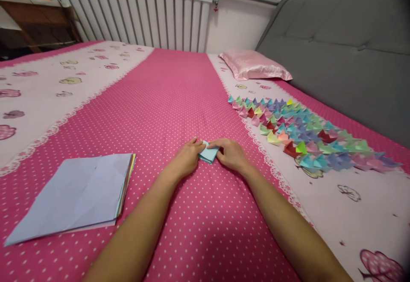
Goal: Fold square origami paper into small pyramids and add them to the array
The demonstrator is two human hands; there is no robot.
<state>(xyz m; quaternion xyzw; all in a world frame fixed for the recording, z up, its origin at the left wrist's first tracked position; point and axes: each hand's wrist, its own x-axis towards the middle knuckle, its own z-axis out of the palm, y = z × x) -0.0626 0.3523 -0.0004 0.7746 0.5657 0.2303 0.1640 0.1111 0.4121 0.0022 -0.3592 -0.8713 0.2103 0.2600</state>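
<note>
A bed (179, 102) covered in pink, white-dotted cloth fills the view, with a grey padded headboard (346, 51) at the right. Far right lies a shiny pink pillow (254, 65). Rows of small folded paper boats (304, 139) (many pastel colours) run along the right. Near left, a stack of flat paper sheets (73, 194). At centre, left hand (185, 159) and right hand (231, 154) pinch a small folded light-blue paper (209, 154).

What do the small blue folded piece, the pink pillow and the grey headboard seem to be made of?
The blue folded piece: thin matt paper, judging by its sharp creases, held between the left hand and right hand. The pink pillow: probably satin-like fabric, from its soft sheen. The grey headboard: likely padded matt cloth, with tufted seams and dimples.
</note>
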